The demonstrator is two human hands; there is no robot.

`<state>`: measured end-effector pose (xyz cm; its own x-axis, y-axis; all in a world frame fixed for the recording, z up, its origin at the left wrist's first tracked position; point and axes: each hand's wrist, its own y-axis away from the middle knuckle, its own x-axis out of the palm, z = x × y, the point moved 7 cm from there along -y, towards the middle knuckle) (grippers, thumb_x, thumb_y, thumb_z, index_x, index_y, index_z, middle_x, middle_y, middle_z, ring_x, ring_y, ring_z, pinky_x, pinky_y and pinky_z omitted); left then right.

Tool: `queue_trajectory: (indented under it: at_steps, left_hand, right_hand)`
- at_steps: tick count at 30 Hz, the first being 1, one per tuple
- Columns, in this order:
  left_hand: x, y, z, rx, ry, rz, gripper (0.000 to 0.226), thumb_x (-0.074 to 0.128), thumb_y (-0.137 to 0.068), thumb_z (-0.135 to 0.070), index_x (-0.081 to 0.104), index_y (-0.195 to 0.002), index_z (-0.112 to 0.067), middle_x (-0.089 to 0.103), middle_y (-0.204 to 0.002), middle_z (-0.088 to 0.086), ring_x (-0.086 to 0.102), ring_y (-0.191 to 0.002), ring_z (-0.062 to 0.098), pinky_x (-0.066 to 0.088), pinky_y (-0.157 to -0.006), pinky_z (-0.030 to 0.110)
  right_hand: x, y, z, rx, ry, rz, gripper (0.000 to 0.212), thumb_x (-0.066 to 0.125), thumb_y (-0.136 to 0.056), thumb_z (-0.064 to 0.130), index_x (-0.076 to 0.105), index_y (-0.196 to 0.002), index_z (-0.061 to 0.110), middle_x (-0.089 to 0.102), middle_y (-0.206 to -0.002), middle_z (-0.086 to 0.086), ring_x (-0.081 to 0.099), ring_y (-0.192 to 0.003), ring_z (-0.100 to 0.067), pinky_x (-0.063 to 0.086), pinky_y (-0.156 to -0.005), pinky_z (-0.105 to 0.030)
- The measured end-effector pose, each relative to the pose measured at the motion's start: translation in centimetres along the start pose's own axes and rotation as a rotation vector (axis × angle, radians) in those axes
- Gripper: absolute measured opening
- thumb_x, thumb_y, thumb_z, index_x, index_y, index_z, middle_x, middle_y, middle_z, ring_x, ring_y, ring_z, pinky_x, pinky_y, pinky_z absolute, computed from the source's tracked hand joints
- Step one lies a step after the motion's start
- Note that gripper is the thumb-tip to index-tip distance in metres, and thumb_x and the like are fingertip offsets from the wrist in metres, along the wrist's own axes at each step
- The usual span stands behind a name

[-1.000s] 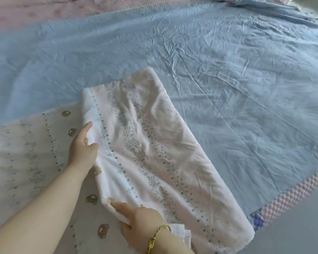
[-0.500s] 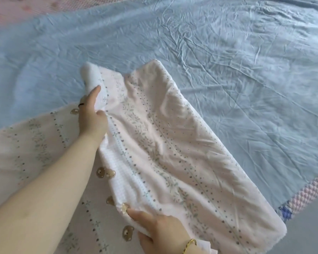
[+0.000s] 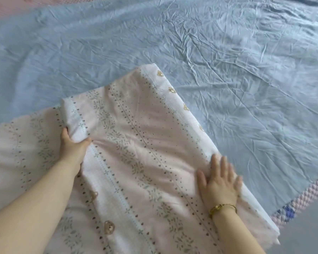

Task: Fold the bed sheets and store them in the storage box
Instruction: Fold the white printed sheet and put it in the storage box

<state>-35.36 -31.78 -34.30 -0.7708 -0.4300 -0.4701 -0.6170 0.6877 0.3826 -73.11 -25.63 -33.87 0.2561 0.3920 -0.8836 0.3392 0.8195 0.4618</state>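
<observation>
Across the lower middle of the frame, the left hand (image 3: pixel 73 146) pinches the pink sheet's (image 3: pixel 136 143) folded edge while the right hand (image 3: pixel 218 182), fingers spread, presses it flat, so another fold likely comes next.

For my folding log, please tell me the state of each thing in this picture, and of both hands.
blue sheet: spread out flat, wrinkled.
pink sheet: partly folded, one layer turned over, lying on the blue sheet.
left hand: grips a fold at the pink sheet's edge.
right hand: flat on the pink sheet, fingers straight.
</observation>
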Motion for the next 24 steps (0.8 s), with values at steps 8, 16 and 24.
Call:
queue_trajectory:
  at_steps: [8, 16, 24]
  left_hand:
    - [-1.1, -0.4, -1.1, 0.046, 0.025, -0.111, 0.069, 0.060, -0.086, -0.009, 0.023, -0.144, -0.012, 0.038, -0.145, 0.009, 0.042, -0.128, 0.026, 0.037, -0.106, 0.040]
    - [1.2, 11.8, 8.4, -0.330, 0.234, 0.322, 0.032, 0.060, -0.084, -0.029, 0.051, -0.105, -0.007, 0.057, -0.088, 0.007, 0.057, -0.080, 0.024, 0.044, -0.083, 0.036]
    - [1.8, 22.7, 12.8, -0.416, 0.108, 0.499, 0.008, 0.055, -0.086, 0.003, 0.062, -0.090, 0.002, 0.070, -0.075, 0.014, 0.067, -0.075, 0.027, 0.055, -0.077, 0.033]
  right_hand:
    - [0.2, 1.3, -0.3, -0.133, 0.052, 0.070, 0.061, 0.024, -0.096, 0.047, -0.008, -0.146, 0.032, -0.020, -0.154, 0.000, -0.021, -0.142, -0.020, -0.019, -0.110, -0.047]
    - [1.2, 9.3, -13.8, 0.291, -0.848, -0.479, 0.051, 0.047, -0.075, 0.044, 0.060, -0.098, 0.001, 0.059, -0.106, -0.021, 0.054, -0.097, -0.035, 0.040, -0.086, -0.038]
    - [8.5, 12.6, -11.1, 0.507, -1.884, 0.246, 0.045, 0.031, -0.095, 0.041, 0.061, -0.086, 0.010, 0.068, -0.067, -0.007, 0.065, -0.056, -0.018, 0.055, -0.051, -0.024]
